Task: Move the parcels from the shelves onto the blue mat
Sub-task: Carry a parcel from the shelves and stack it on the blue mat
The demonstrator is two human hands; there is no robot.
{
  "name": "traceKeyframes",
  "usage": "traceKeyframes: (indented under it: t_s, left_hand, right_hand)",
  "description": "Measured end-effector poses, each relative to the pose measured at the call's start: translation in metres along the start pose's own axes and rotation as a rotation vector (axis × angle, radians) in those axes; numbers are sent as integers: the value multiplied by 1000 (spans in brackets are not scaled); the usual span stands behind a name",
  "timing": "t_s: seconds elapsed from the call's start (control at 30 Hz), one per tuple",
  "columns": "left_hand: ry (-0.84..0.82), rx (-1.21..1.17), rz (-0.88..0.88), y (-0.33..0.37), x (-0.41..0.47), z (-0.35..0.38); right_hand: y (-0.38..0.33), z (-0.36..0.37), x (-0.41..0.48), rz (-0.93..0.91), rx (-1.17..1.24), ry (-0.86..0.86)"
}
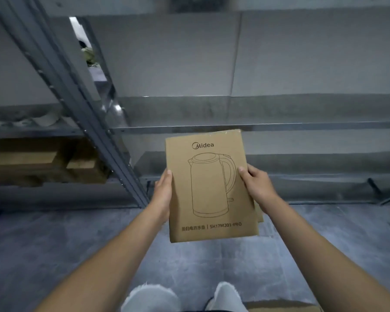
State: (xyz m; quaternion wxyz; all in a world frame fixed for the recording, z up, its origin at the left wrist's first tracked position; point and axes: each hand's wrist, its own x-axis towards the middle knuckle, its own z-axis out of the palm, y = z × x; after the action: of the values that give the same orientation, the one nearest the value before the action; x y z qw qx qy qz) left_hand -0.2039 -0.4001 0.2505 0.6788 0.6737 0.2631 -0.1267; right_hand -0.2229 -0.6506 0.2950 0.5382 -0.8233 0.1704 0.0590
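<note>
Above pale-trousered knees (151,298), left hand (163,192) and right hand (257,188) curl round a brown cardboard kettle box (212,188). Best carried level, both sides gripped.

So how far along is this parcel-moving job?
Done: cannot tell, the blue mat is out of view. In hand: a flat brown cardboard box with a kettle drawing, gripped at its sides by the left hand and right hand. Left: more brown cardboard boxes sit in the grey metal shelving at the left.
</note>
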Motion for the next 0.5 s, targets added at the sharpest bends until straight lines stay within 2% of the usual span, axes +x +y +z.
traceKeyframes:
  t_s: [0.23,0.5]
  left_hand:
    - [267,-78,25,15,-27,-158]
    - [566,-383,26,-13,-94,-383]
  right_hand:
    - [-75,138,-14,-132,-111,-242]
    - [-181,357,-80,-276,-211,-637]
